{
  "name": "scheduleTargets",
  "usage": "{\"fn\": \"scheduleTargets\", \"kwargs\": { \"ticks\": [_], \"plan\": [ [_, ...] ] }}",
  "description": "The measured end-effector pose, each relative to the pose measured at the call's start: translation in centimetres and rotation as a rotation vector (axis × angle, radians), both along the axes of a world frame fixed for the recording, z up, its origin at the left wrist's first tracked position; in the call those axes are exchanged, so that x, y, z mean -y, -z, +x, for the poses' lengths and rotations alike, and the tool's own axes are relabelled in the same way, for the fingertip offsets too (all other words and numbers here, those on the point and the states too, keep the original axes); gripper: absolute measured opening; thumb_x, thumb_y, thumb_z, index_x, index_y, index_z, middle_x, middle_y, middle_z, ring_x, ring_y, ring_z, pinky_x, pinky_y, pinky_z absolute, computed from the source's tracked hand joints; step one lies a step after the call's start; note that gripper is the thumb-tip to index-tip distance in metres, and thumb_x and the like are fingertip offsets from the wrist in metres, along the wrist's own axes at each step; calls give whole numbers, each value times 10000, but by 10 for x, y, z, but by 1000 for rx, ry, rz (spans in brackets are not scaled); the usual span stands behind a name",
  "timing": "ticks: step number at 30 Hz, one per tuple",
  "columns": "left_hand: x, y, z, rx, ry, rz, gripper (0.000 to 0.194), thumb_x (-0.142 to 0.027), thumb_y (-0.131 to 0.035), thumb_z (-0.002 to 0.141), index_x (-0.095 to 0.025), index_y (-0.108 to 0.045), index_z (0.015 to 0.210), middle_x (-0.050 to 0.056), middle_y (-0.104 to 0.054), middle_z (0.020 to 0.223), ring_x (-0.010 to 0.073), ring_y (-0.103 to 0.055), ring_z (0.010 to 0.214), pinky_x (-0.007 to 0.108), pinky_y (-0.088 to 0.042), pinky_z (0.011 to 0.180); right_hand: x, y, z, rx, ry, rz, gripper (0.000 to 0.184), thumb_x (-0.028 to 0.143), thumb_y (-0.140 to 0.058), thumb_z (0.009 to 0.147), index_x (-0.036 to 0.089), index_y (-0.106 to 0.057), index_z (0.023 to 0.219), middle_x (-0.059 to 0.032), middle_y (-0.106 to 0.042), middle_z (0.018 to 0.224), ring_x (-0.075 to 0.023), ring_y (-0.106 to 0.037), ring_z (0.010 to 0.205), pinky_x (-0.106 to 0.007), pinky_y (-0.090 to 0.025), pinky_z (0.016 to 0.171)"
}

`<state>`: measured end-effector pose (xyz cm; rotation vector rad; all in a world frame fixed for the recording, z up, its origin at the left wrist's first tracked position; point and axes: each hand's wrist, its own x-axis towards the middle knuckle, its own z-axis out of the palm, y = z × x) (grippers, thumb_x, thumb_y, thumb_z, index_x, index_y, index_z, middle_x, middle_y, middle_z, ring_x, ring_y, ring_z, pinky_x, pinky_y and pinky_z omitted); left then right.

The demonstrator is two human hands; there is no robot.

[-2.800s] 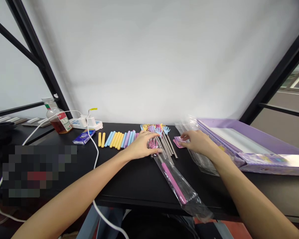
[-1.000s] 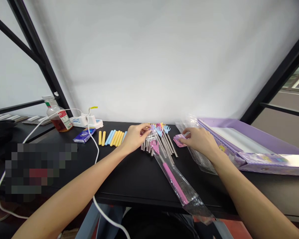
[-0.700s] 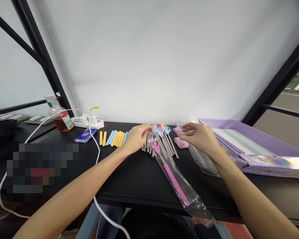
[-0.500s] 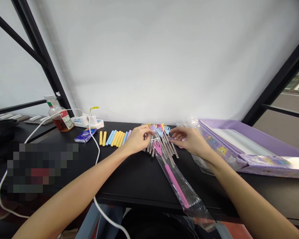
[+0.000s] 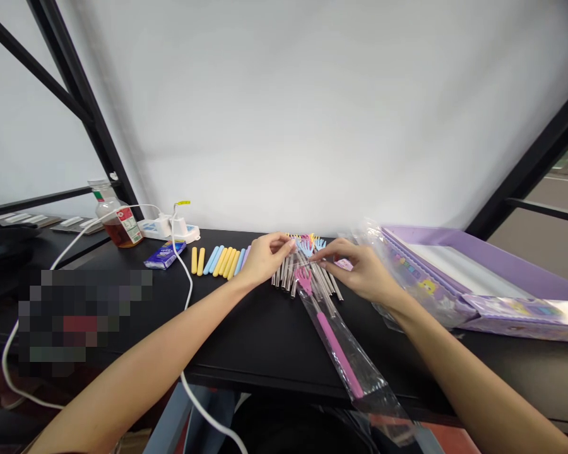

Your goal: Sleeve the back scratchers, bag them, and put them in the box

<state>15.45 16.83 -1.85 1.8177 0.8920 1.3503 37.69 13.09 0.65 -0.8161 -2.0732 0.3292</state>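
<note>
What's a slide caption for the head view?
Left-hand grip and right-hand grip at the upper end of a clear bag holding a pink hand-headed stick.

No wording, brand or number can be read with certainty. The glass bottle bears a red-and-white label with lettering too small to make out. The blue plastic packet carries white lettering, illegible. The purple box shows block-like lettering beside a yellow cartoon figure, illegible. Print on the pink card is likewise unreadable.
</note>
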Motion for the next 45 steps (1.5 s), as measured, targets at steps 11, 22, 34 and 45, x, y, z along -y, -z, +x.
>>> {"fn": "scheduleTargets", "kwargs": {
  "ticks": [11,22,34,45],
  "plan": [
    [5,-6,5,34,142,-155,312,-425,-622,926,-156,-658,1080,64,-749,850,230,-728,897,345,-558,857,-8,4,-10,-62,121,186,188,181,-577,902,234,-741,978,-46,-727,919,-194,-666,845,-353,-524,789],
    [3,-5,7,93,189,-216,236,-320,-610,944,-152,-685,1092,62,-746,915,189,-719,906,388,-552,964,-12,5,-11,-10,133,206,190,191,-560,898,232,-736,955,-57,-722,902,-208,-668,835,-356,-534,784],
    [1,-4,7,100,188,-214,226,-283,-583,949,-151,-672,1109,72,-731,944,195,-710,929,397,-565,942,-13,3,-9,61,116,209,194,175,-551,898,230,-724,967,-50,-722,882,-203,-661,816,-346,-530,750],
    [6,-9,9,160,179,-299,203,-216,-565,948,-145,-673,1103,61,-728,869,181,-710,891,380,-562,923,-19,11,-9,136,75,300,244,205,-541,937,257,-716,1099,-99,-582,1058,-238,-605,966,-429,-543,844]
  ]
}}
